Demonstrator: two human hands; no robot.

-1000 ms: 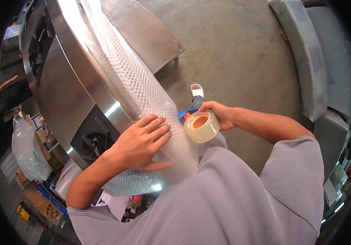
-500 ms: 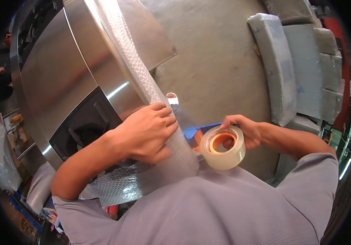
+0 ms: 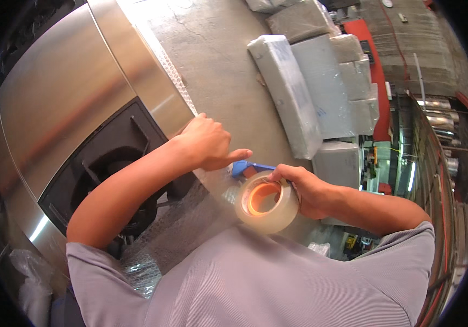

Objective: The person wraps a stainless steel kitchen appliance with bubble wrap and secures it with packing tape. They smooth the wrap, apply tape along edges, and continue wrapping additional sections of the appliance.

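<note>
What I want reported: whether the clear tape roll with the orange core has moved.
Yes, down the picture: a second ago the tape roll was about level with the right corner of the square black burner recess; now it sits below that corner.

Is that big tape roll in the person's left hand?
No, the right hand holds the tape roll, while the left hand is apart from the roll.

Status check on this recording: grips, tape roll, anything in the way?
Left grip at steel unit edge, hold on bubble wrap unclear. Right grip closed on blue dispenser with tape roll. No obstruction seen between grips.
</note>
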